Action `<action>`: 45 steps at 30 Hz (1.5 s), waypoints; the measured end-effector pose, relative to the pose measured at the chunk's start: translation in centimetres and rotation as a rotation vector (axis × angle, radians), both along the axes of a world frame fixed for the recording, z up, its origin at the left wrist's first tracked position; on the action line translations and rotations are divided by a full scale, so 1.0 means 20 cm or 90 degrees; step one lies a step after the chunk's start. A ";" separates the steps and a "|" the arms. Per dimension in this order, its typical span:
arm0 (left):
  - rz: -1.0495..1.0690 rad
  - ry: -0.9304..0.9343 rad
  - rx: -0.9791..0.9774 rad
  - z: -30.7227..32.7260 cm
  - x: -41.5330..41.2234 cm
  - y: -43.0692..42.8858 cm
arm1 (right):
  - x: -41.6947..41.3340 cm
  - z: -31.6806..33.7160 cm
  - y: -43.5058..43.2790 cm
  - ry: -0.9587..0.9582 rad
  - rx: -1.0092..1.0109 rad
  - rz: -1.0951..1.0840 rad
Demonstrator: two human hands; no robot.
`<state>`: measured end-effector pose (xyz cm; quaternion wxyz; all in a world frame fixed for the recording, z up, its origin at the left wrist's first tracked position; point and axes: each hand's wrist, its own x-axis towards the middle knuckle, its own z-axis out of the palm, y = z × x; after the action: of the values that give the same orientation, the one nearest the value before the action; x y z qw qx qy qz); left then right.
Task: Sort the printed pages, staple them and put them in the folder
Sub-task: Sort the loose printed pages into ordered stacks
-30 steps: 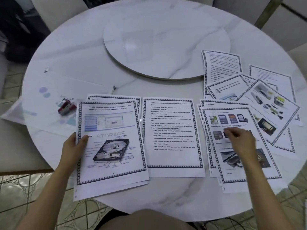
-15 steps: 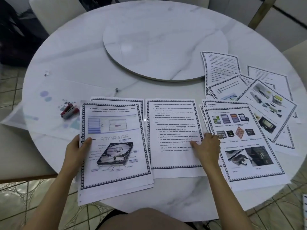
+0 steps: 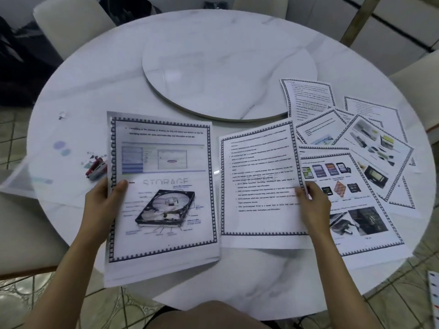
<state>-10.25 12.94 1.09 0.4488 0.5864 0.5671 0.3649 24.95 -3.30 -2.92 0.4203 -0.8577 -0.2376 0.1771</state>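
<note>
White paper fills both: your left grip (image 3: 102, 200) pinches the left edge of the black-bordered printed stack topped by a hard-drive picture (image 3: 164, 186); your right grip (image 3: 313, 205) pinches the right edge of the bordered text sheet (image 3: 259, 186). Single-edge holds could let sheets sag, slip, and scatter the colour picture pages (image 3: 370, 233) under that grip.

Body txt on the text page (image 3: 259, 181) is too blurred to read, same w/ the labels on the hard-drive page (image 3: 164, 148). Left hand (image 3: 104, 201) — only the thumb shows, fingers hidden behind that sheet, which also covers part of the red stapler (image 3: 95, 168). Small white bit (image 3: 62, 115) on the far left: too small to ID. Striped item (image 3: 434, 295) cut off at btm-right edge.
</note>
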 end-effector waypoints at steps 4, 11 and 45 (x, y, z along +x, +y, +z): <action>-0.013 -0.076 -0.002 0.09 0.06 0.04 | 0.03 0.06 0.01 0.062 0.078 -0.007; -0.052 -0.175 -0.030 0.12 0.21 0.05 | -0.09 0.16 0.06 0.221 0.255 0.060; -0.160 -0.209 0.152 0.04 0.67 -0.24 | -0.41 0.19 -0.01 -0.005 0.344 0.006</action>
<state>3.22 8.21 1.98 0.5042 0.6343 0.3618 0.4610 16.75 -3.51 0.98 0.6326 -0.7138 -0.2815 0.1058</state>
